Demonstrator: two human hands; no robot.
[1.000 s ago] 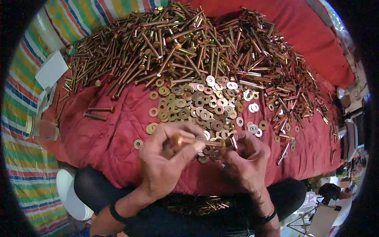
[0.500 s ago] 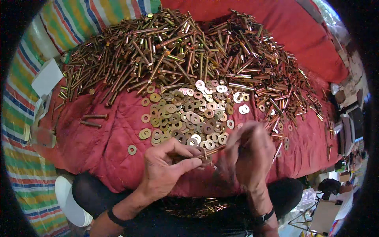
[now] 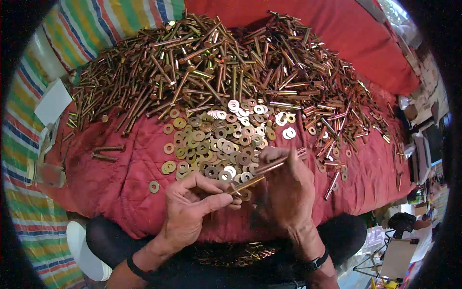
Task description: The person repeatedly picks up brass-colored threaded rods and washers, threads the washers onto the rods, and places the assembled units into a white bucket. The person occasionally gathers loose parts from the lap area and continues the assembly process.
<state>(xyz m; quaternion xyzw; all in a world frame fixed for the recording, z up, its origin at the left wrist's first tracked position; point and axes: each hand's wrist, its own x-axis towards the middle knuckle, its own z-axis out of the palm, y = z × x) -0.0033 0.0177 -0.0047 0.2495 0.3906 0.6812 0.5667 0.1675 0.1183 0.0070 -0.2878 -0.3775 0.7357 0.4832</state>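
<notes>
My left hand [image 3: 190, 204] pinches a brass-coloured bolt [image 3: 251, 184] near one end, its shaft pointing right and slightly upward. A washer [image 3: 235, 190] sits around the shaft beside my fingertips, seen nearly edge-on. Just under the bolt shows another washer [image 3: 245, 195]; whether it is held or lying there I cannot tell. My right hand [image 3: 291, 192], slightly blurred, is closed on a slim copper-coloured metal rod [image 3: 270, 167], close to the bolt's free end. Whether this piece is solid or hollow is unclear. Beyond both hands spreads a pile of flat washers [image 3: 221, 144].
A large heap of bolts [image 3: 192, 62] covers the far side of the red quilted cloth [image 3: 134, 168], with slim metal pieces [image 3: 313, 77] on its right. Two loose bolts [image 3: 108, 148] lie at left. More metal pieces [image 3: 236, 254] rest below, between my legs. A white bucket [image 3: 86, 250] stands lower left.
My right hand has swung a little left and slowed, and the slim rod in it now shows. The bolt in my left hand shows more of its shaft. The view has shifted slightly.
</notes>
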